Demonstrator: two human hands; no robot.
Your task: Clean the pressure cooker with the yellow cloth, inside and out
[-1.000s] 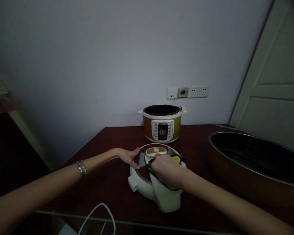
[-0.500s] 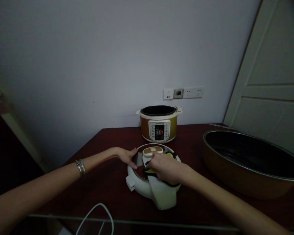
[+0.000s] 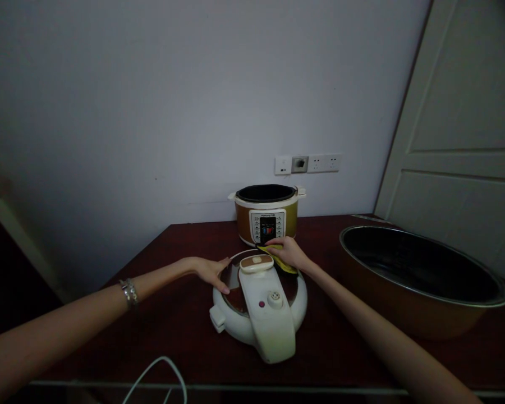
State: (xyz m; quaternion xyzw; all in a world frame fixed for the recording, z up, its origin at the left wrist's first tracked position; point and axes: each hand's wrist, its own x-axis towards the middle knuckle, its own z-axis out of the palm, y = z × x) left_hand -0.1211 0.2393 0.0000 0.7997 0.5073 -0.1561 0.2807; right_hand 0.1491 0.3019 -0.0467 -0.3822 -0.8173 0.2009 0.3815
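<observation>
A white and brown pressure cooker lid (image 3: 273,331) lies on the dark red table, its handle and valve facing up. My left hand (image 3: 210,275) rests on the lid's left rim, thumb and fingers spread apart. With my right hand (image 3: 287,252) I grip a yellow cloth with dark edging (image 3: 281,262), pressed on the lid's far right part. Just behind the lid stands the gold and white cooker body (image 3: 244,220), uncovered, with a control panel on its front.
To the right sits a large brown pot with a dark inside (image 3: 404,300). A white cord (image 3: 168,361) loops at the table's front edge. Wall sockets (image 3: 315,163) are above the cooker, and a pale door (image 3: 458,140) stands at the right.
My right hand has moved with the cloth from the lid's middle, over the handle, to its far right edge, uncovering the valve. My left hand stays on the left rim.
</observation>
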